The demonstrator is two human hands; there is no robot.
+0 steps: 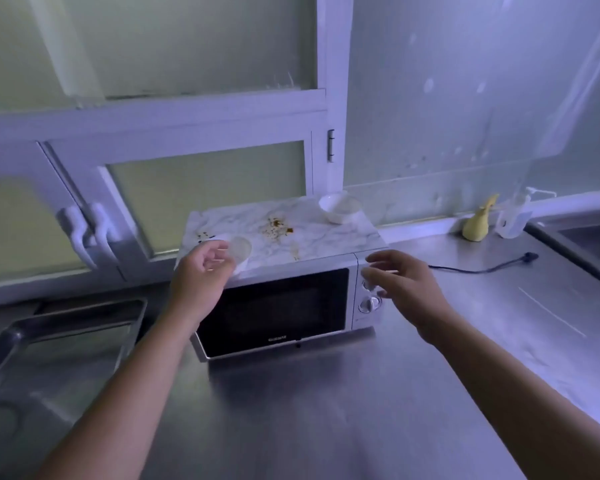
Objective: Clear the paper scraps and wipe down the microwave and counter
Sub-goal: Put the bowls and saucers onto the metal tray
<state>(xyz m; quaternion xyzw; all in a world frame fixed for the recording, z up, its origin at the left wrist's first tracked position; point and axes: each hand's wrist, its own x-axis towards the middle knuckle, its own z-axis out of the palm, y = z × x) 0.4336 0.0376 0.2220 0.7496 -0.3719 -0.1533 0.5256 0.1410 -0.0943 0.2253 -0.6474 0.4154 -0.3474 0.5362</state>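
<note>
A: Head view: white microwave w/ marbled top (274,306) sits back-centre on steel counter (326,393). Brown stains (278,226) mid-top. Paper scraps: can't make any out.

B: Hands?

A: Left hand (201,271): fingers loosely curled, holding nothing, just beside small white bowl (241,251) at front-left edge. Right hand (402,285): spread, empty, near the dials.

B: I'd lift that bowl straight up, no dragging thru stains. Second white bowl (338,207), back-right corner, also blocks the wipe. Yellow crumpled thing (477,223) by wall, maybe a cloth. Mind black cord (482,269).
</note>
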